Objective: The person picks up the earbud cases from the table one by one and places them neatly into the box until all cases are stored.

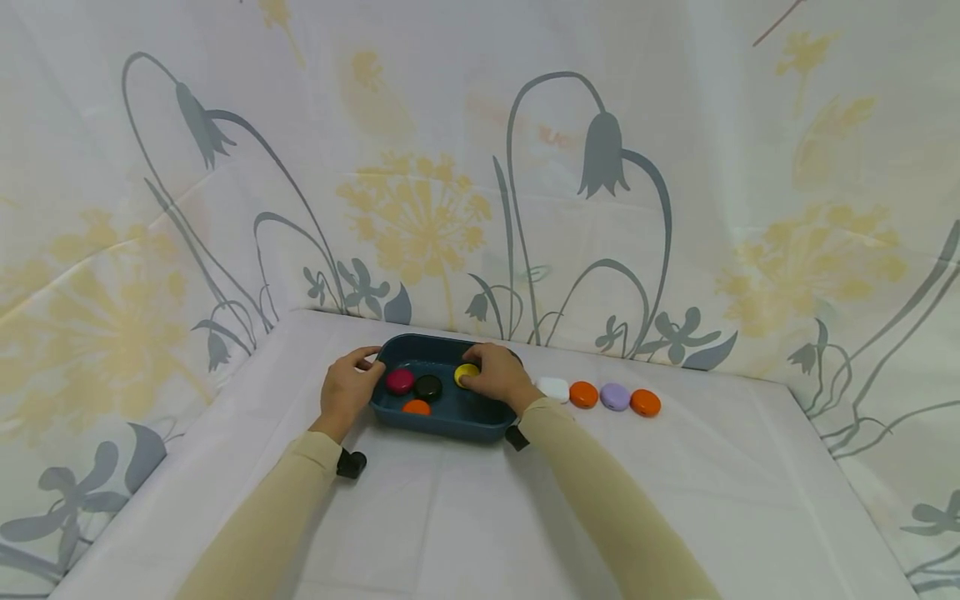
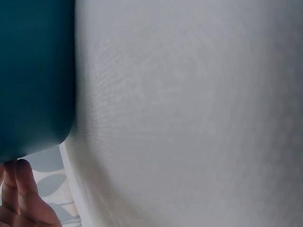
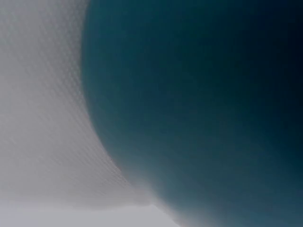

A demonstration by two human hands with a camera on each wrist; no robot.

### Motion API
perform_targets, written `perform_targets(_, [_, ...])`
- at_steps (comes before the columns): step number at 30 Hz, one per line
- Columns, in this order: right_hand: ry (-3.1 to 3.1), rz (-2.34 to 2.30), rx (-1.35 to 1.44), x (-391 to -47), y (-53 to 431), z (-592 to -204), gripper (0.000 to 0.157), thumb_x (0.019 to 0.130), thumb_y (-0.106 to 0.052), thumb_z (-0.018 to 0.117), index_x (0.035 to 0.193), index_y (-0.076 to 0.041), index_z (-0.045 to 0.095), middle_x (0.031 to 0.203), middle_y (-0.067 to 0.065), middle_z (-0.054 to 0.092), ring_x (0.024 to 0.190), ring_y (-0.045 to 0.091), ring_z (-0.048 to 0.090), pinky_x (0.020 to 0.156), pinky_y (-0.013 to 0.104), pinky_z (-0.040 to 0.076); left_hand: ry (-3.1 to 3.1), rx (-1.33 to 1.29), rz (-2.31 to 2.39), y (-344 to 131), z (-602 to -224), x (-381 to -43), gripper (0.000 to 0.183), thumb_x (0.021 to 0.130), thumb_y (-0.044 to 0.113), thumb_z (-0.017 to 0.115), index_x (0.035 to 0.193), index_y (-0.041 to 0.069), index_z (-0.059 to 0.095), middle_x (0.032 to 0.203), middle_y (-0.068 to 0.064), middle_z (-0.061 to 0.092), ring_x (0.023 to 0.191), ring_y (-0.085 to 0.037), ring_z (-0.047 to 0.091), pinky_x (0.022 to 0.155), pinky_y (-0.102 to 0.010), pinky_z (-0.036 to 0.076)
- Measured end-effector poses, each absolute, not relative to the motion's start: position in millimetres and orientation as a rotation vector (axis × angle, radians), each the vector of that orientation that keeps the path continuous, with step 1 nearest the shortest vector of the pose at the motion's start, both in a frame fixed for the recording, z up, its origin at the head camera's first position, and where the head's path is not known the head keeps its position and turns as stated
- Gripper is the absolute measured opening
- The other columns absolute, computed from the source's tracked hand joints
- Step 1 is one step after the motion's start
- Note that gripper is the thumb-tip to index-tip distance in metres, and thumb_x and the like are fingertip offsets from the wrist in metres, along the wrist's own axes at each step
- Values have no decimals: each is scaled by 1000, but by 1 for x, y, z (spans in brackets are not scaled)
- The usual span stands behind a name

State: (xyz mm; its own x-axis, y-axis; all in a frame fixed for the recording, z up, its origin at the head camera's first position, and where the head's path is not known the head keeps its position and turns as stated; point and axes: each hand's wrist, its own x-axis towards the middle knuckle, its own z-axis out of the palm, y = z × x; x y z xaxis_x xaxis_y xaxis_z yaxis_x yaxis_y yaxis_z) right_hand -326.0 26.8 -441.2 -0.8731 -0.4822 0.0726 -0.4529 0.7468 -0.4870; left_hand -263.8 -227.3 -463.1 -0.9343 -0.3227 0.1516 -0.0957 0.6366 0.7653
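A dark teal rectangular dish (image 1: 450, 427) with rounded corners stands on the white-covered table. My left hand (image 1: 350, 385) holds its left end, thumb at the rim. In the left wrist view, fingertips (image 2: 23, 166) meet the dish's outer wall (image 2: 35, 80). Reaching into the dish, my right hand (image 1: 498, 375) pinches a small round yellow disc (image 1: 463, 372) between thumb and fingers. To its left inside the dish lie a dark red disc (image 1: 400, 381), a black disc (image 1: 428, 387) and an orange disc (image 1: 417, 407). The right wrist view is filled mostly by the dish's wall (image 3: 156, 109).
Right of the dish, a row on the table holds a white rounded piece (image 1: 553, 389), an orange disc (image 1: 583, 395), a lilac disc (image 1: 615, 397) and another orange disc (image 1: 646, 403). A flower-patterned cloth (image 1: 465, 108) hangs behind the table's back edge.
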Motion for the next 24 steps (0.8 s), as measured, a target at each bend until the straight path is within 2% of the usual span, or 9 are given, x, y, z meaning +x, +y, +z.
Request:
perform_targets(14, [2893,-623,-740,-327,25,-443,45,83,-29,73,123,-10,65,119,5,67,106,20,62,95,37,48,-2608,350,-1187,-228,-462,-262,39,89,33,57,126,20,64,104,-11,68,86,-25,58,65,-27,43])
perform_targets(24, [2922,-515,-735,-325,24,-444,41,86,-26,71,124,-11,64,119,5,63,103,20,61,93,36,49,-2594,335,-1196,-227,-462,-262,37,89,31,59,124,20,65,102,-11,68,81,-25,58,62,-27,43])
